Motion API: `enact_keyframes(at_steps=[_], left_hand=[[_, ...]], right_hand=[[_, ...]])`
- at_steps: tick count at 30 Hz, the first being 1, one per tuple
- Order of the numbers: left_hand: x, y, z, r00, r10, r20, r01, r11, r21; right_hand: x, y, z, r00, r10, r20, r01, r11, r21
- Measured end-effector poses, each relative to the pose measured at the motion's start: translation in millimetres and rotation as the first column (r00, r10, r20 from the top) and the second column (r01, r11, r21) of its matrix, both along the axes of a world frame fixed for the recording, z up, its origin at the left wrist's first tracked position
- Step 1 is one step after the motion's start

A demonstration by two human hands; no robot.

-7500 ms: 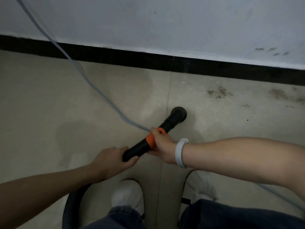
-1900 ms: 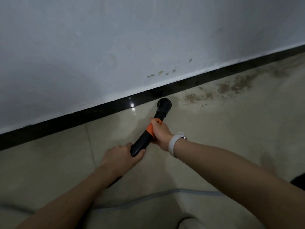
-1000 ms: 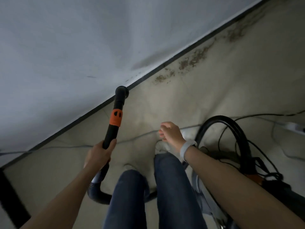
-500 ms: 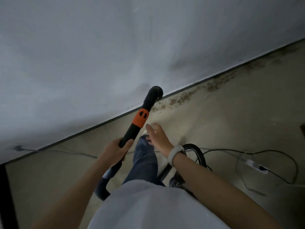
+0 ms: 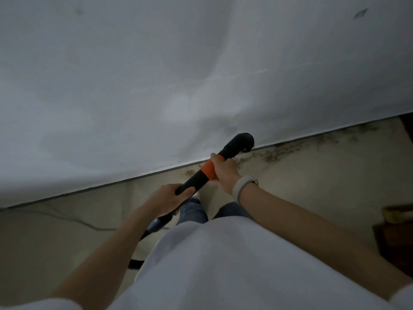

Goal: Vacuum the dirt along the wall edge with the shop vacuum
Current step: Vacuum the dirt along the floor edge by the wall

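Wall edge, nozzle above dirt

A plain indoor room is showing here, possibly a home. A white wall is meeting a beige tiled floor along a dark baseboard.

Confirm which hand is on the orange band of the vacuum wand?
The right hand, the one with the white wristband, grips the orange band. The left hand holds the black wand lower down.
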State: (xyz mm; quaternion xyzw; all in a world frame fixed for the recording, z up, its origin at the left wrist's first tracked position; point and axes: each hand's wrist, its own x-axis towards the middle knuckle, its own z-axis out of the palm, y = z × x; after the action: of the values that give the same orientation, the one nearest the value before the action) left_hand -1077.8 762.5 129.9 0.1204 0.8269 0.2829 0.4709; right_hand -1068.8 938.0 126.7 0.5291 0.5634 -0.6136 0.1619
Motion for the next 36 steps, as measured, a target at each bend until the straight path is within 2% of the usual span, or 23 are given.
enact_keyframes(at_steps=[3, 7, 11, 14, 18, 20, 26, 28, 30, 33, 35, 36], left_hand=[[2.9, 16.8, 1.7, 0.996, 0.035, -0.079, -0.039, 0.998, -0.050], [10.7, 34.5, -1.5, 0.989, 0.039, -0.142, -0.064, 0.983, -0.171], [43.5, 64.9, -8.1, 0.973, 0.138, -0.184, -0.183, 0.949, -0.255], [85.5, 104.7, -9.8, 0.936, 0.298, -0.188, -0.342, 0.894, -0.288], [148.7, 161.3, -18.8, 0.829, 0.535, -0.166, -0.560, 0.783, -0.272], [178.9, 181.6, -25.0, 0.741, 0.655, -0.146, -0.669, 0.703, -0.241], [237.0, 213.3, -62.0, 0.396, 0.918, 0.006, -0.911, 0.393, -0.122], [245.4, 219.2, -82.0, 0.254, 0.961, 0.107, -0.963, 0.262, -0.066], [249.1, 223.1, -102.9, 0.166, 0.969, 0.185, -0.985, 0.173, -0.024], [250.5, 227.1, -143.9, 0.141, 0.972, 0.187, -0.990, 0.144, -0.001], [252.9, 227.0, -179.4, 0.188, 0.979, 0.081, -0.981, 0.191, -0.036], [254.5, 225.5, -200.0, 0.238, 0.971, -0.023, -0.969, 0.236, -0.073]], right_hand=[[-3.3, 14.2, -3.1, 1.000, 0.022, 0.006, -0.022, 1.000, -0.015], [2.2, 37.7, -6.6, 1.000, 0.018, 0.001, -0.017, 0.986, -0.166], [9.1, 71.4, -13.5, 0.984, 0.177, -0.012, -0.173, 0.946, -0.274], [20.5, 101.8, -22.6, 0.949, 0.316, 0.003, -0.298, 0.896, -0.328], [45.0, 138.8, -33.6, 0.902, 0.432, 0.019, -0.392, 0.836, -0.384], [59.5, 147.3, -37.2, 0.867, 0.498, 0.026, -0.448, 0.800, -0.399], [94.7, 133.2, -63.7, 0.790, 0.612, 0.004, -0.554, 0.717, -0.423], [108.7, 127.9, -81.0, 0.788, 0.616, -0.003, -0.557, 0.712, -0.428], [118.8, 122.7, -100.9, 0.782, 0.623, -0.024, -0.569, 0.697, -0.436], [123.7, 113.7, -143.0, 0.749, 0.660, -0.058, -0.632, 0.684, -0.364], [122.1, 105.2, -179.6, 0.720, 0.692, -0.046, -0.666, 0.671, -0.327], [120.9, 100.4, -201.1, 0.711, 0.703, -0.033, -0.673, 0.666, -0.322]])
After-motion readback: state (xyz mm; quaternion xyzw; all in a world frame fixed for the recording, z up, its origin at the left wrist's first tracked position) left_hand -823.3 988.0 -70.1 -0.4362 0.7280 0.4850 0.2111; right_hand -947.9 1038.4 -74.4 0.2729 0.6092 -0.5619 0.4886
